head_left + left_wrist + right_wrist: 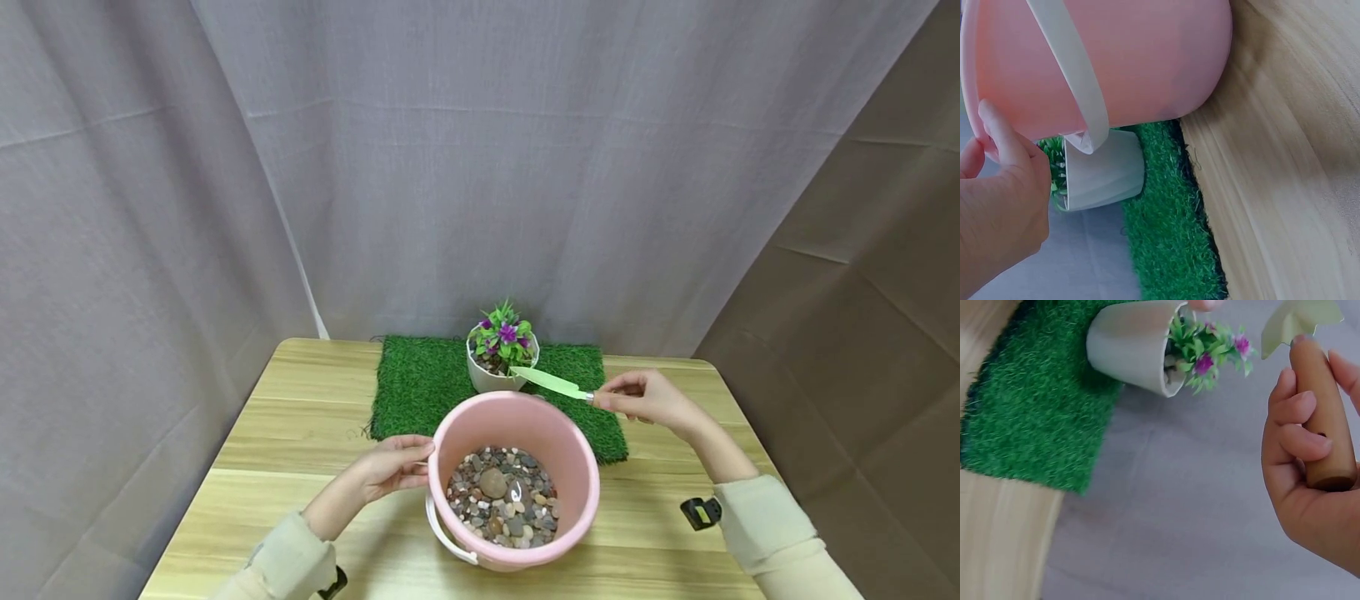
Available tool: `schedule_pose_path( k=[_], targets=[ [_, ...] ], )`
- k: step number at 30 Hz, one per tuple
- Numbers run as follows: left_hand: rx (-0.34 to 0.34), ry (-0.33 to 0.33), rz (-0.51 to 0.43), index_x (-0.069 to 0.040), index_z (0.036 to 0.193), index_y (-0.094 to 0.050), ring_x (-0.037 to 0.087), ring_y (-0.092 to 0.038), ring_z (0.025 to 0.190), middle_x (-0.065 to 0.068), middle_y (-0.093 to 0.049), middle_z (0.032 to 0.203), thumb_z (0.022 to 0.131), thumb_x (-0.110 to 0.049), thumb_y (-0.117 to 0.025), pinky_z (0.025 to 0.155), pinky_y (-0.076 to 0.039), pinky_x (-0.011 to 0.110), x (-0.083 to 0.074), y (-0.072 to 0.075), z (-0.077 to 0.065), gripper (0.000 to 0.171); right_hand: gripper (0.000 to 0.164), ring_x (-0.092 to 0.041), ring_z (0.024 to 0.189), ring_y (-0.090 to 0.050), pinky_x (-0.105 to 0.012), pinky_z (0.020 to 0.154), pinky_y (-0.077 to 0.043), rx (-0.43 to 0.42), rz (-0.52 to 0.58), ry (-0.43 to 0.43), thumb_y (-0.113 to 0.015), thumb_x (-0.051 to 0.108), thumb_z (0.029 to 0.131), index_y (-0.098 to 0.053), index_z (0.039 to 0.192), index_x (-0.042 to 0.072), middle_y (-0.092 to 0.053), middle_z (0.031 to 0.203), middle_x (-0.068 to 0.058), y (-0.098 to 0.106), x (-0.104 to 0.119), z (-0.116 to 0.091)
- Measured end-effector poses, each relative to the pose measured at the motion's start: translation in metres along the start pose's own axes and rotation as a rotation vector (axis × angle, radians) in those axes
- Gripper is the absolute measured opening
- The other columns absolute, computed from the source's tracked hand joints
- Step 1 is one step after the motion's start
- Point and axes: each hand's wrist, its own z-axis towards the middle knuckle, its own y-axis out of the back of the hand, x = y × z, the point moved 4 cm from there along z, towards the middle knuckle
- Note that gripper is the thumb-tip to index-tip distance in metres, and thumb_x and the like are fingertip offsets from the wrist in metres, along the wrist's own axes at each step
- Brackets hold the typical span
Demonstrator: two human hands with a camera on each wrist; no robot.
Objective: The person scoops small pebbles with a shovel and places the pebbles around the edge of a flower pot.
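My left hand pinches the rim of a pink bucket at its left side, thumb on the outer wall. Pebbles cover the bucket's bottom, with a few larger stones among them. My right hand holds a hand trowel by its wooden handle, fingers wrapped around it. The trowel's pale green blade points left, its tip overlapping the front rim of a white pot in the head view. Purple flowers and green leaves rise from the pot, with small stones at their base.
Behind the bucket, an artificial grass mat lies on the wooden table, under the pot. The bucket's white handle hangs down on its left front side. Grey cloth hangs behind the table, brown cloth at the right.
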Motion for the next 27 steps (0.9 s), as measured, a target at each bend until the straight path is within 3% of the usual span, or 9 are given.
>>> schedule_pose_path(
  k=[7, 12, 20, 27],
  targets=[
    [0.001, -0.024, 0.005, 0.007, 0.124, -0.049, 0.007, -0.066, 0.076, 0.0, -0.065, 0.085, 0.096, -0.013, -0.052, 0.082, -0.061, 0.022, 0.002, 0.006, -0.003, 0.035, 0.038, -0.002, 0.053, -0.041, -0.015, 0.04, -0.034, -0.076, 0.042, -0.05, -0.063, 0.021, 0.09, -0.058, 0.112, -0.009, -0.056, 0.068, 0.011, 0.003, -0.033, -0.019],
    [-0.007, -0.028, -0.038, 0.004, 0.122, -0.051, 0.006, -0.065, 0.075, -0.003, -0.064, 0.084, 0.097, -0.012, -0.049, 0.08, -0.061, 0.02, 0.003, 0.011, -0.009, 0.03, 0.037, -0.003, 0.051, -0.04, -0.018, 0.038, -0.034, -0.141, 0.052, -0.073, -0.062, 0.023, 0.091, -0.059, 0.111, -0.009, -0.053, 0.065, 0.008, -0.005, -0.058, -0.025],
    [-0.045, -0.037, -0.056, 0.01, 0.133, -0.037, 0.004, -0.063, 0.077, -0.004, -0.062, 0.086, 0.098, -0.013, -0.048, 0.082, -0.06, 0.019, 0.007, 0.022, -0.015, 0.044, 0.037, -0.007, 0.057, -0.047, -0.02, 0.044, -0.043, -0.274, 0.055, -0.134, -0.063, 0.024, 0.091, -0.056, 0.108, -0.008, -0.055, 0.073, 0.007, -0.024, -0.098, -0.029],
    [-0.082, -0.058, -0.063, 0.007, 0.132, -0.041, 0.005, -0.063, 0.081, -0.004, -0.061, 0.089, 0.098, -0.016, -0.047, 0.084, -0.059, 0.019, 0.011, 0.033, -0.021, 0.041, 0.035, -0.007, 0.06, -0.05, -0.018, 0.049, -0.049, -0.43, 0.022, -0.227, -0.063, 0.021, 0.09, -0.056, 0.104, -0.011, -0.06, 0.079, -0.006, -0.05, -0.128, -0.029]
  ],
)
